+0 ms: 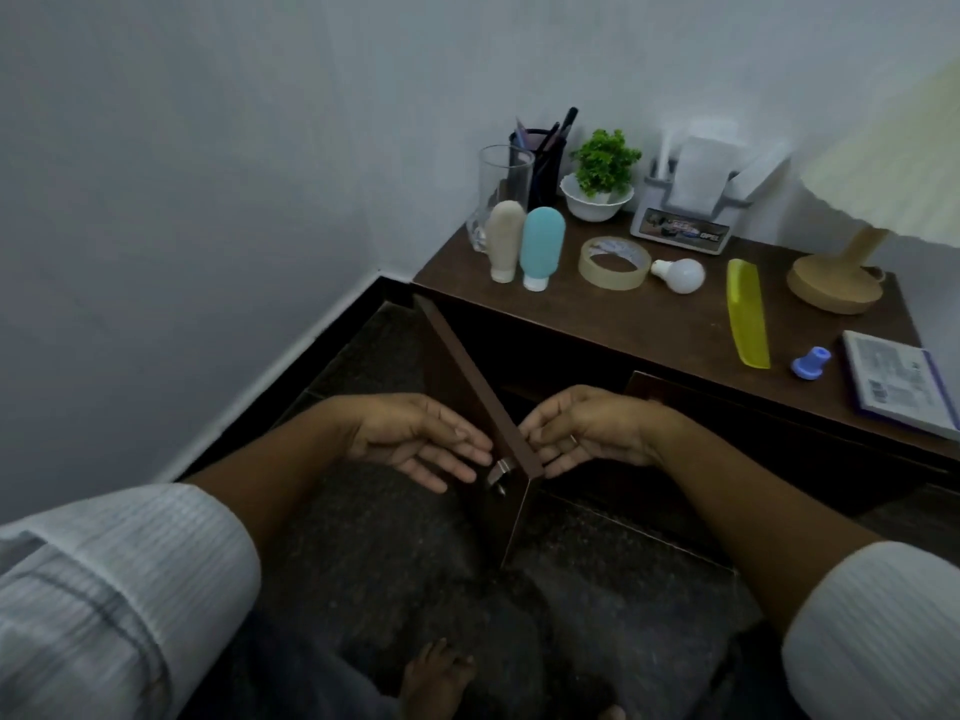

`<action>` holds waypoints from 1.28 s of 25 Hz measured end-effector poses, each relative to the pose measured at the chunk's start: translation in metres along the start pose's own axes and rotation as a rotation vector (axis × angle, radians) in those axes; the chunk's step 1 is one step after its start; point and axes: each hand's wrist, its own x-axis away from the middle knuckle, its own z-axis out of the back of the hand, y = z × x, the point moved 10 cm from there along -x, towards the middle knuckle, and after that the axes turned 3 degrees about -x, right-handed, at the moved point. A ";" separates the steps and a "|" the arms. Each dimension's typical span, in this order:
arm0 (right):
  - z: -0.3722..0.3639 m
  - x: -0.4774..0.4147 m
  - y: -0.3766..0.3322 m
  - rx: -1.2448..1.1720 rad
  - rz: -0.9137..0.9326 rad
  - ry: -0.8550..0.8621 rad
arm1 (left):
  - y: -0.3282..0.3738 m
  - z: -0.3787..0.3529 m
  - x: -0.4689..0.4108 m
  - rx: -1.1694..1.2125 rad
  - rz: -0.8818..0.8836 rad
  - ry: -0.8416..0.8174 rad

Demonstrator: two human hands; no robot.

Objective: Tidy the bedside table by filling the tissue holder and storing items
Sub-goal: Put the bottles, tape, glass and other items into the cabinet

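a person sits on the dark floor (358,350) in front of a brown desk (649,314) in the corner of the room. the little door (467,376) under the desk top stands wide open and swings out toward the person. the left hand (415,439) is on one side of the door and the right hand (587,433) is on the other side, so the hands are apart with the door's edge between them. the fingers of both hands are almost straight and are not curled round anything. the right fingertips touch the thin edge of the door. the left fingertips are just beside the shiny handle (498,472); i cannot tell if they touch it.

the tissue holder (691,200) stands at the back of the desk by the wall, and white tissues stick up out of it. next to it is a green plant (605,158) in a white bowl. a tape roll (614,262), a light bulb (680,275) and a yellow comb (748,311) lie in front. two bottles, one tan (505,239) and one blue (541,246), stand near a glass (501,189). a lamp (836,283) and a book (898,387) are on the right.
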 end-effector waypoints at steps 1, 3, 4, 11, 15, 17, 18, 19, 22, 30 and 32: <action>-0.008 -0.002 -0.003 -0.004 -0.004 -0.039 | 0.000 0.005 0.008 0.039 -0.022 0.008; -0.028 -0.007 -0.009 -0.012 -0.005 -0.131 | -0.001 0.016 0.025 0.071 -0.044 0.019; -0.041 -0.010 -0.011 -0.012 -0.002 -0.174 | -0.005 0.022 0.033 0.069 -0.037 0.029; -0.126 -0.051 -0.033 -0.032 0.057 -0.316 | -0.033 0.081 0.097 0.052 0.069 0.244; -0.164 -0.078 -0.058 0.002 0.127 -0.287 | -0.044 0.120 0.135 0.010 0.056 0.432; -0.179 -0.089 -0.072 0.006 0.175 -0.254 | -0.048 0.139 0.152 -0.054 0.038 0.538; -0.184 -0.095 -0.077 0.014 0.195 -0.237 | -0.049 0.146 0.160 -0.080 0.030 0.591; -0.190 -0.100 -0.081 0.027 0.208 -0.224 | -0.049 0.151 0.166 -0.102 0.021 0.634; -0.201 -0.107 -0.080 0.093 0.207 -0.212 | -0.038 0.147 0.174 -0.191 0.000 0.685; -0.124 -0.080 -0.064 0.009 0.185 0.058 | 0.092 0.095 0.139 -0.201 -0.509 0.781; -0.079 -0.056 -0.046 -0.071 0.155 0.227 | 0.105 0.068 0.096 -0.222 -0.486 0.665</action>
